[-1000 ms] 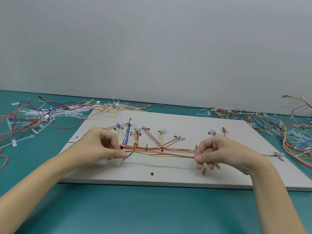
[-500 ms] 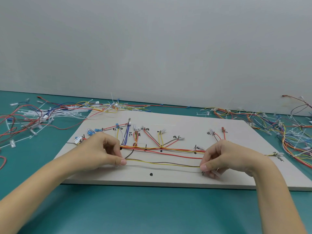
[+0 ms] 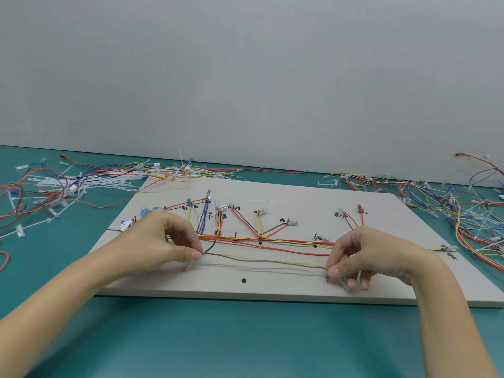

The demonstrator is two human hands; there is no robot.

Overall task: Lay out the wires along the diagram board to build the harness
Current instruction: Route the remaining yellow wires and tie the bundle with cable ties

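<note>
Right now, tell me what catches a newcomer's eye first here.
Two hands, the left hand and the right hand, pinch a yellow and brown wire pair stretched between them, near the front of the pale board. Behind it runs a bundle of red and yellow wires. Loose wire tangles lie on the green table, at both sides.

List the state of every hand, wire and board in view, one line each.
left hand: pinching one end of the wire pair.
right hand: pinching the other end.
yellow and brown wire pair: stretched between both hands, apart from the main bundle.
main bundle: lying along the board, branches fanned towards the labels.
diagram board: flat on the table.
loose wires: tangled beside the board.
</note>
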